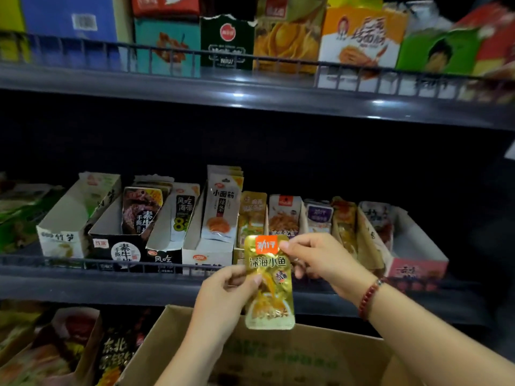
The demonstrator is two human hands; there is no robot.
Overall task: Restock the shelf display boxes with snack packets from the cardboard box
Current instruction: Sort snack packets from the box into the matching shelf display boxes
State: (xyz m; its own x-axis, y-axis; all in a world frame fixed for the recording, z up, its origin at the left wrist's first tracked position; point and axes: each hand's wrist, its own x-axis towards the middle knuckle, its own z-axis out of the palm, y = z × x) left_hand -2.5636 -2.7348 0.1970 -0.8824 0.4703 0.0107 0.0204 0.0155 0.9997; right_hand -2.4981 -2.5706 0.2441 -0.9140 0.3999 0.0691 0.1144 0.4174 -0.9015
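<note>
A gold snack packet (269, 285) with an orange label hangs upright in front of the middle shelf. My left hand (223, 293) pinches its left edge near the middle. My right hand (320, 260) pinches its top right corner; a red bead bracelet sits on that wrist. Below both hands is the open cardboard box (278, 358). Straight behind the packet, a display box (252, 215) holds similar gold packets. Other display boxes (211, 246) of snack packets line the same shelf.
A wire rail (111, 266) runs along the middle shelf's front edge. The upper shelf (250, 87) carries closed snack cartons behind its own rail. A white display box (69, 218) at the left looks nearly empty. More snack boxes (55, 344) sit bottom left.
</note>
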